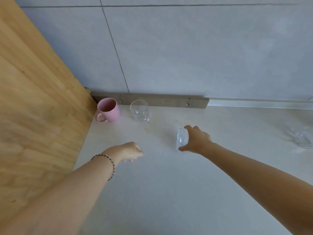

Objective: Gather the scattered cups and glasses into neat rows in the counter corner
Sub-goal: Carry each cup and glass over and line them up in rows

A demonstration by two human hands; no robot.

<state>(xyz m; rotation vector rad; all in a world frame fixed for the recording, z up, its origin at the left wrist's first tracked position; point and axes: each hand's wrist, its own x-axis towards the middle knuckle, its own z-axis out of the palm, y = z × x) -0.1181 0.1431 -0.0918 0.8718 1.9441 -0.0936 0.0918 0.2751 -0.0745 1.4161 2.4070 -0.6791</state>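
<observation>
A pink mug (109, 109) stands in the counter corner against the wooden panel, handle toward me. Right beside it stands a clear glass (139, 111), upright, near the back strip. In the middle of the counter my right hand (196, 139) wraps thumb and fingers around a second clear glass (182, 138). My left hand (131, 151) hovers low over the counter left of it, fingers curled down, holding nothing. A third clear glass (302, 139) sits blurred at the far right edge.
A tall wooden panel (37, 102) closes off the left side. A grey tiled wall (186, 48) with a grey strip (160, 100) at its foot bounds the back. The pale counter (160, 192) stretches toward me.
</observation>
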